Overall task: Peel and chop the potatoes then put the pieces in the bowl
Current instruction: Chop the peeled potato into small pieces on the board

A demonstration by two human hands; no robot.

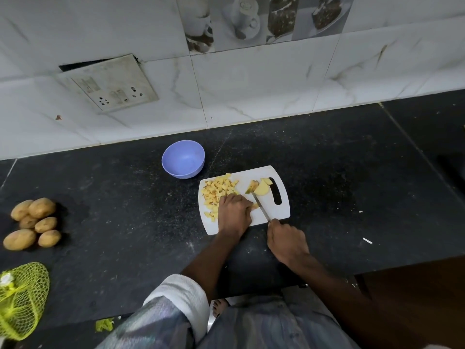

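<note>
Potato cubes (217, 190), pale and blocky, litter smooth white board (281, 210).

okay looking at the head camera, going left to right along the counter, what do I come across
Yellow mesh bag → whole potatoes → purple bowl → chopped potato pieces → left hand → knife → right hand, gripping the knife handle. The pieces, left hand and knife blade lie over the white cutting board.
</note>
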